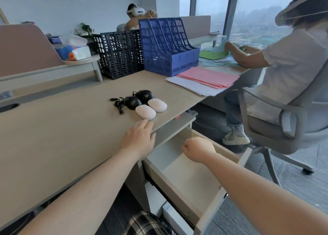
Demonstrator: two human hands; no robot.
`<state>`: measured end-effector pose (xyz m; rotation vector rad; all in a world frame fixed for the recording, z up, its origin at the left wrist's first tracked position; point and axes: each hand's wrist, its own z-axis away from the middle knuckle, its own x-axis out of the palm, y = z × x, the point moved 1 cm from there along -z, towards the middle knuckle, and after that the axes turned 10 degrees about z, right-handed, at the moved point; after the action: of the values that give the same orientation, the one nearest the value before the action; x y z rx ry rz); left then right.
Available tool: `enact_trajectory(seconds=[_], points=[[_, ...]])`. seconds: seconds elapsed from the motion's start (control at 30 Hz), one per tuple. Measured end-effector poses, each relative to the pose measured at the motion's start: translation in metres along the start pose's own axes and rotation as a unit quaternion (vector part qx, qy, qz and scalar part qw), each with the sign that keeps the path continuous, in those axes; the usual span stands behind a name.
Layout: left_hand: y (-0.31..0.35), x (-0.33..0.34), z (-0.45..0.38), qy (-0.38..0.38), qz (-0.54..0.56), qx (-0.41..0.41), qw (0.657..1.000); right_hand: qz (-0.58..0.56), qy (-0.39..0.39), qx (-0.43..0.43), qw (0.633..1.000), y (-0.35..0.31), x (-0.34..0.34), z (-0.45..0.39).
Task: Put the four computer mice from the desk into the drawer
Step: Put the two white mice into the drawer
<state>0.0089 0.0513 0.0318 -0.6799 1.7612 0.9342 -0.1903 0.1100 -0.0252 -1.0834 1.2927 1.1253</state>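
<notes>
Here the four mice are sitting clustered on the desk [71, 128]: two white mice [145, 111] in front, partly hiding two black mice [133, 102]. The left hand [138, 138], fingers spread, is resting nearby; the right hand [199, 150], loosely curled and empty, is hovering over the open drawer [186, 178].

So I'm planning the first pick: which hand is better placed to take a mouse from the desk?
The left hand. It lies open on the beige desk, fingers just short of the nearer white oval mouse. The right hand is curled above the open grey drawer, farther from all four mice.
</notes>
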Motion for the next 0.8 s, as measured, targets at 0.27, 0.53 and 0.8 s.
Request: enact_trajectory(seconds=[0.27, 0.53, 0.8], points=[[-0.024, 0.001, -0.051, 0.041, 0.077, -0.076, 0.993, -0.089, 0.139, 0.016, 0.986, -0.024, -0.048, -0.069], [-0.041, 0.01, -0.101, 0.001, 0.173, -0.158, 0.972, -0.136, 0.105, 0.022, 0.985, -0.046, -0.055, -0.136], [-0.041, 0.012, -0.108, 0.033, 0.215, -0.176, 0.96, -0.194, 0.085, 0.016, 0.977, -0.047, -0.051, -0.149]])
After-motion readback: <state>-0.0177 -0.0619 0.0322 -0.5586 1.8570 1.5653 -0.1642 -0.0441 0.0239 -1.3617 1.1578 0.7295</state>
